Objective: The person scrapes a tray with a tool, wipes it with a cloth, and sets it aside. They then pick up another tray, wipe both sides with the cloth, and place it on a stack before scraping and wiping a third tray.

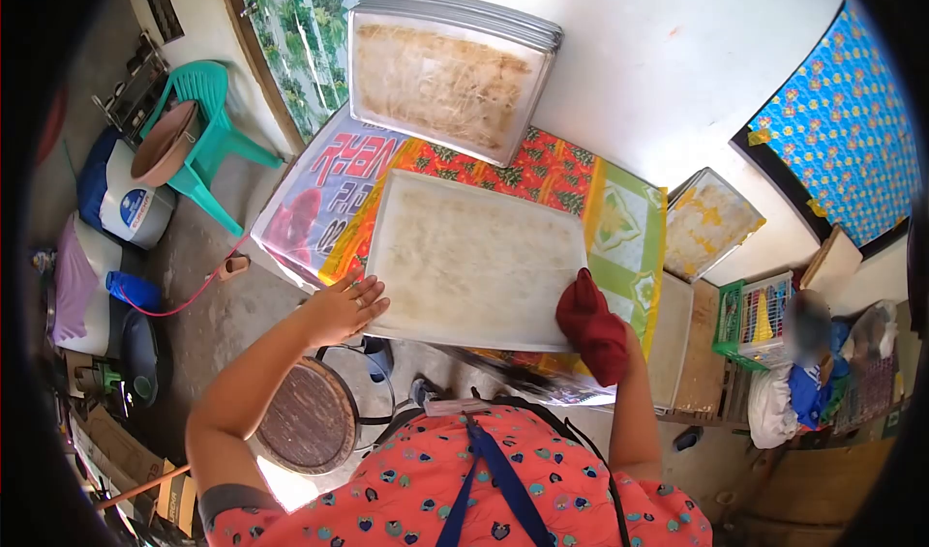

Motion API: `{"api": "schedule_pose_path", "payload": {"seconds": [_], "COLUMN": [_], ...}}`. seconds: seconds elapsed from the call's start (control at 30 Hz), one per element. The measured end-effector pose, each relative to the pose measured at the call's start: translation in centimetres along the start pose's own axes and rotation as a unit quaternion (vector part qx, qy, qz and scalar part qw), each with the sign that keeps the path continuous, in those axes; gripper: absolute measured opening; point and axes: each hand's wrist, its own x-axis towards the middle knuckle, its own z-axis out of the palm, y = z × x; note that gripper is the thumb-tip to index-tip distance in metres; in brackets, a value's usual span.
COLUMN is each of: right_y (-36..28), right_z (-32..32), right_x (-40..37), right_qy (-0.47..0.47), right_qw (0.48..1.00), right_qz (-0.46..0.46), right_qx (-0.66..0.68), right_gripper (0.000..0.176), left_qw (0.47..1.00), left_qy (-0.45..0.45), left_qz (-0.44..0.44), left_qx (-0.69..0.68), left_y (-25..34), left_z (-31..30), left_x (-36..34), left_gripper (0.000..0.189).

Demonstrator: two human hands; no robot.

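Observation:
A flat metal baking tray (pixel 474 257) with a low rim and a worn, pale brown inner surface lies on the covered table in front of me. My left hand (pixel 345 307) is at its near left corner, with the fingers stretched and spread and their tips touching the rim. At the tray's right side my right hand (pixel 619 339) is mostly hidden by a dark red cloth (pixel 590 329) that it holds against the edge. Behind stands a stack of similar trays (pixel 440 88), propped upright against the wall, the front one stained brown.
A patterned plastic cover (pixel 619 218) drapes the table. One stained tray (pixel 711 223) leans at the right, near a green and white crate (pixel 760 320). A round stool (pixel 308 416) stands by my left arm. At the left is a green plastic chair (pixel 208 146) with a brown basin.

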Motion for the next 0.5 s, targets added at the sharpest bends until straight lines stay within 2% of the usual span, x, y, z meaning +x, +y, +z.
{"api": "schedule_pose_path", "payload": {"seconds": [0.13, 0.2, 0.27, 0.3, 0.33, 0.43, 0.5], "right_y": [-4.9, -9.2, -13.8, -15.8, -17.3, -18.1, -14.5], "right_z": [2.2, 2.2, 1.8, 1.8, 1.9, 4.9, 10.8], "right_x": [-4.8, -6.0, -5.8, -5.4, -4.9, -2.2, -1.5], "right_qy": [-0.009, -0.013, -0.012, -0.009, -0.002, 0.008, -0.033], "right_qw": [0.982, 0.961, 0.932, 0.916, 0.901, 0.868, 0.859], "right_qz": [-0.156, -0.242, -0.326, -0.363, -0.395, -0.456, -0.482], "right_qx": [0.107, 0.136, 0.158, 0.170, 0.180, 0.198, 0.172], "right_gripper": [0.022, 0.021, 0.021, 0.021, 0.021, 0.021, 0.022], "left_qw": [0.994, 0.976, 0.936, 0.906, 0.824, 0.663, 0.569], "left_qy": [0.103, 0.207, 0.288, 0.328, 0.320, 0.410, 0.446], "left_qz": [0.013, 0.008, -0.075, -0.114, -0.180, -0.226, -0.255], "left_qx": [-0.039, -0.068, -0.186, -0.243, -0.432, -0.584, -0.642], "left_y": [0.3, -0.8, -0.2, 0.3, 1.0, 2.4, 3.8], "left_z": [-14.1, -18.4, -20.8, -21.7, -21.5, -21.1, -21.1], "left_x": [2.6, 4.1, 6.2, 7.1, 7.6, 9.3, 9.9], "left_gripper": [0.041, 0.028, 0.018, 0.015, 0.026, 0.028, 0.026]}}
